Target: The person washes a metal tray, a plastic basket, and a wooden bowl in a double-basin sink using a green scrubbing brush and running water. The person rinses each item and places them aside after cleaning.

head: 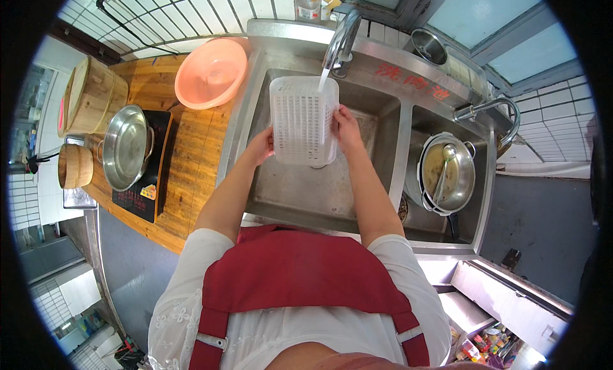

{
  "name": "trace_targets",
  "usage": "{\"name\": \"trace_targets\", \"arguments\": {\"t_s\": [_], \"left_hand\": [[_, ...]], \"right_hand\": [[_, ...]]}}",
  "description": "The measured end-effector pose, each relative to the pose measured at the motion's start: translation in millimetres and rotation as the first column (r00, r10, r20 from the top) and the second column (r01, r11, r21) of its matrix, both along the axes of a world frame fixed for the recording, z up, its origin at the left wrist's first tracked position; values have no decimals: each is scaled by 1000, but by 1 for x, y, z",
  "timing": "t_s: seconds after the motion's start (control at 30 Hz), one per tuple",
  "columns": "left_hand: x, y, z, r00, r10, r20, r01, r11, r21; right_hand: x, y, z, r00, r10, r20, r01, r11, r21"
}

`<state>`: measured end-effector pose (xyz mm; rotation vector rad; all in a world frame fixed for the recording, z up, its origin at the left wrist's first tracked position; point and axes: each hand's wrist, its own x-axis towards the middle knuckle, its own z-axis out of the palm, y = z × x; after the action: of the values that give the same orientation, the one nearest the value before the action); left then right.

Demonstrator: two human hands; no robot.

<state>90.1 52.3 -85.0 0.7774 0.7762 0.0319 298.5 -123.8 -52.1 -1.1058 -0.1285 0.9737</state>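
Note:
Between my two hands I hold a translucent plastic container with a slotted basket (301, 123) in it, over the left basin of the stainless steel sink (306, 192). My left hand (261, 145) grips its left side, fingertips hidden beneath. On the right side, my right hand (346, 129) has its fingers against the wall. Water (323, 80) runs from the chrome faucet (342, 39) onto the container's upper right part. The drain below is mostly covered by the container.
A peach plastic basin (211, 74) sits on the wooden counter (201, 144) at left. Beyond it, a steel pan (125, 147) rests on an induction cooker (148, 192). The right basin holds steel pots (448, 173) with a ladle (445, 168) and cloudy liquid; a second faucet (488, 109) arches nearby.

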Motion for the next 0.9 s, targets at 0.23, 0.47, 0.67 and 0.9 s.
{"name": "trace_targets", "arguments": {"t_s": [0.23,0.47,0.67,0.9], "left_hand": [[26,14,17,998,-6,-65,14,992,123],[70,2,74,979,145,-142,-161,982,-104],[108,-1,68,957,271,-104,-288,929,-231],[138,-15,100,920,374,-116,-391,873,-292]], "right_hand": [[15,4,14,940,-122,-318,132,991,8],[25,-8,-26,857,-216,-468,163,975,-151],[24,-10,-21,817,-251,-519,236,967,-96],[40,-31,-16,732,-241,-637,324,946,14]]}}
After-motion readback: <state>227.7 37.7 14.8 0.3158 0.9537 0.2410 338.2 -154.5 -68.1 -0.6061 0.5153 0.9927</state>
